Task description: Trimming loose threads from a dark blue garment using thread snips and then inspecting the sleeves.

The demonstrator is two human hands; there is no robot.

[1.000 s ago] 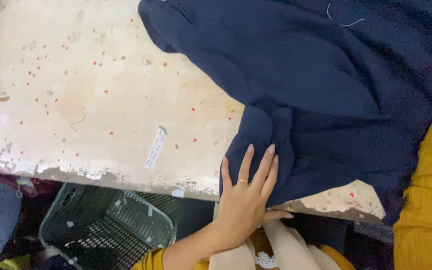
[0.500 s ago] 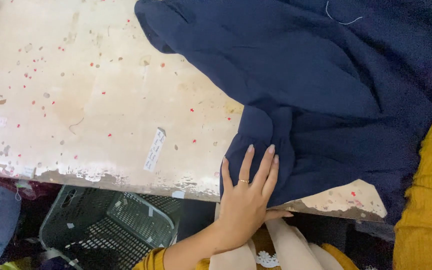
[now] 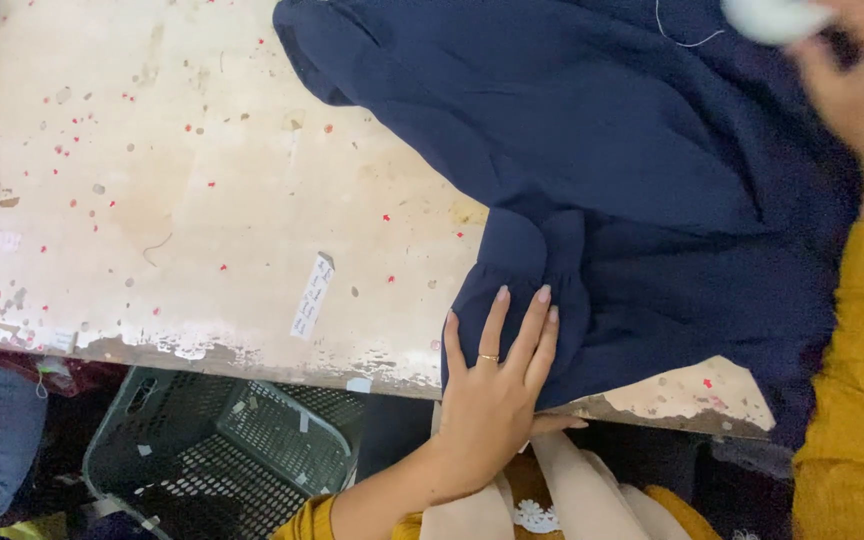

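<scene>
Garment (image 3: 592, 170) spread over table (image 3: 172, 200), cuff end bunched at near edge. Left hand (image 3: 497, 385) flat on cuff, fingers splayed, pinning not pinching. Right hand (image 3: 852, 70) blurred above garment's far side, white lump (image 3: 774, 17) against it; grip unreadable. Smoothing looks early: folds remain. Basket (image 3: 222, 450) below table.

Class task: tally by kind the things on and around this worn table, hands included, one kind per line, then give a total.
Dark blue garment: 1
Worn table: 1
White paper slip: 1
Green plastic basket: 1
Hands: 2, left hand flat on the garment, right hand blurred, holding a white object
White object: 1
Total: 7
</scene>
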